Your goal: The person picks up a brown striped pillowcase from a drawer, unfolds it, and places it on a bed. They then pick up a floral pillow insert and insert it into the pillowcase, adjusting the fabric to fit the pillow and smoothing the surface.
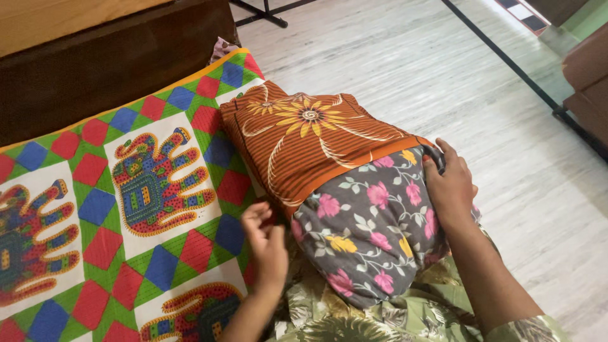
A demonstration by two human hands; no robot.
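A pillow lies across my lap and the edge of a bed. Its far part wears an orange striped cover (304, 136) with a yellow flower print. The near part shows grey fabric with pink and yellow flowers (364, 231). My right hand (451, 183) grips the right edge of the pillow where the orange cover ends. My left hand (266, 240) pinches the orange cover's edge on the left side. My lap is covered by green leaf-patterned cloth (380, 316).
A bedspread (126, 190) with red, blue and green diamonds and white panels of elephant figures covers the bed on the left. A dark wooden headboard (107, 69) stands behind it. Pale streaked floor (443, 63) spreads to the right, with dark furniture (586, 82) at the far right.
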